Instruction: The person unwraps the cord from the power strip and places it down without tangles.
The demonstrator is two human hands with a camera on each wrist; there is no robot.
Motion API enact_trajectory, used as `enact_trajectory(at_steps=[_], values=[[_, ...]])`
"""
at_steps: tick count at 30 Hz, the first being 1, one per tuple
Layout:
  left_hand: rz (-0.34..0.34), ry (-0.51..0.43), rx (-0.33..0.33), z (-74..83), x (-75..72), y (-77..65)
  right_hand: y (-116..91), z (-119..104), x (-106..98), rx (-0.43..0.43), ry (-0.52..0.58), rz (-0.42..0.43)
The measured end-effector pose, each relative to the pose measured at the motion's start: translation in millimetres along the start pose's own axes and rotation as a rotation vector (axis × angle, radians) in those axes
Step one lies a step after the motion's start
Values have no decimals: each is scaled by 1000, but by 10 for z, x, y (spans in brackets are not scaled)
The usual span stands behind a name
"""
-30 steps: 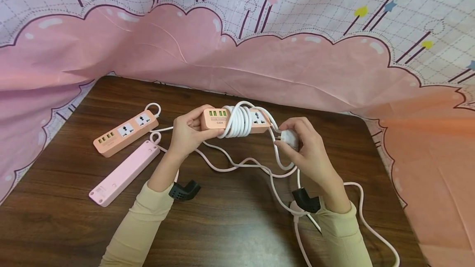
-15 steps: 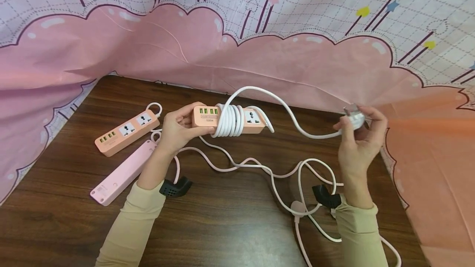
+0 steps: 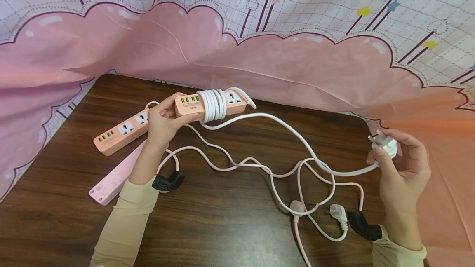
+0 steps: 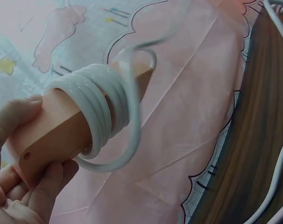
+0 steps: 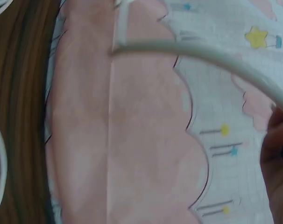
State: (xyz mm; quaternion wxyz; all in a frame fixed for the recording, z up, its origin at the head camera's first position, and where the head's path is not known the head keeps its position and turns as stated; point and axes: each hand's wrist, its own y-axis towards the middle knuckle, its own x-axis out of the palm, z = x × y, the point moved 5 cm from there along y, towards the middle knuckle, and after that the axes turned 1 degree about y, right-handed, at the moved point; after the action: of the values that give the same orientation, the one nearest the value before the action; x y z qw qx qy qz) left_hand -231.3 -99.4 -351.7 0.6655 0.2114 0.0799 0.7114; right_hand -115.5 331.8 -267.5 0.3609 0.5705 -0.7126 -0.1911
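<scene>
My left hand [image 3: 162,125] grips the USB end of an orange power strip [image 3: 191,106], raised above the table. Several turns of its white cord [image 3: 212,105] wrap the strip's middle, and the left wrist view shows the coil [image 4: 92,105] close up, with the thumb and fingers around the strip's end. Far to the right, my right hand [image 3: 404,176] holds the white plug [image 3: 385,145] between thumb and fingers, prongs toward the upper left. Between the hands the free cord [image 3: 274,118] runs in a slack curve. The right wrist view catches that cord [image 5: 193,49] and part of the hand.
A second orange power strip [image 3: 118,135] and a pink strip [image 3: 111,182] lie at the left of the dark wooden table [image 3: 222,226]. Loose cords cross the middle, with a pink plug [image 3: 297,207] and a white plug [image 3: 338,213] at the right. A patterned curtain [image 3: 259,69] surrounds the table.
My right hand has carried the plug from beside the strip far right, then lower, unwinding a loop of cord. My left hand has shifted the strip left and slightly up.
</scene>
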Motion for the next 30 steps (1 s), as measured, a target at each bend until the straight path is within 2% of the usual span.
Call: enact_trajectory(at_steps=[2, 3, 7, 9, 11, 15, 21, 25, 30], values=[[15, -15, -1, 17, -42, 11, -75, 52, -62, 38, -90, -114], [17, -28, -2, 31, -55, 15, -117, 92, -88, 59, -175, -177], [8, -60, -2, 103, -75, 20, -312, 314, -189, 111, -600, -392], [-4, -67, -3, 142, -67, 16, -403, 416, -223, 118, -811, -456], [-16, -74, -8, 181, -53, 6, -475, 506, -251, 135, -932, -483], [-40, -82, -7, 260, -16, -18, -576, 658, -324, 188, -1066, -495], [-63, -93, 29, 385, 46, -56, -706, 893, -510, 392, -1254, -514], [-77, -97, 42, 437, 80, -75, -794, 1025, -610, 514, -1279, -550], [-95, -111, 51, 465, 109, -96, -876, 1135, -656, 552, -1263, -584]])
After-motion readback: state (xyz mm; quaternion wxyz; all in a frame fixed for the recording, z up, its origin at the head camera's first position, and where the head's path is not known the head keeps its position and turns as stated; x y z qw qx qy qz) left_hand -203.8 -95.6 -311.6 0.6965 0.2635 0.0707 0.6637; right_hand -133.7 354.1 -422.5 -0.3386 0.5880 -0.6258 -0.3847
